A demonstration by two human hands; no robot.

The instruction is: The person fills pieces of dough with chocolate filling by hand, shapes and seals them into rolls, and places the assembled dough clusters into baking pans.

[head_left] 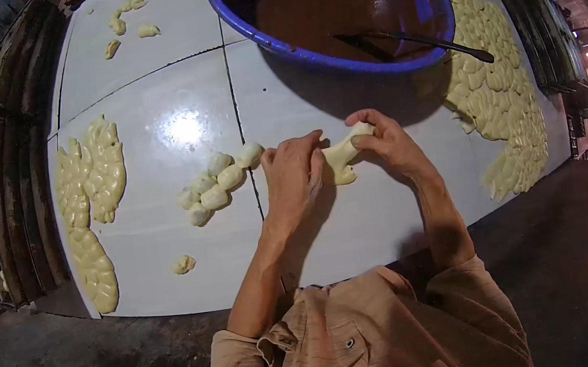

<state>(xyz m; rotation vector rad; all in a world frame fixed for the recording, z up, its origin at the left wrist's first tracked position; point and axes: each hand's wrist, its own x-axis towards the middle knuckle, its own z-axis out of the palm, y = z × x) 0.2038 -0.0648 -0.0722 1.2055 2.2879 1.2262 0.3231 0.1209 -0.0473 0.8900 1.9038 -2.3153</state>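
While we stretch a dough piece (pixel 343 155) at the middle of the frame, both hands pinch it.

Our left hand (pixel 295 176) and right hand (pixel 387 143) each close fingers on one end, just above the white table (pixel 145 99). It looks soft, light and a little sticky, so we judge the ends are best to hold. Small dough balls (pixel 215 188) lie to the left; a blue basin (pixel 329 11) sits at the top.

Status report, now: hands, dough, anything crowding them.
Left hand and right hand both pinching one pale dough piece over the white table. Small dough lumps just left. Blue basin beyond, apart.
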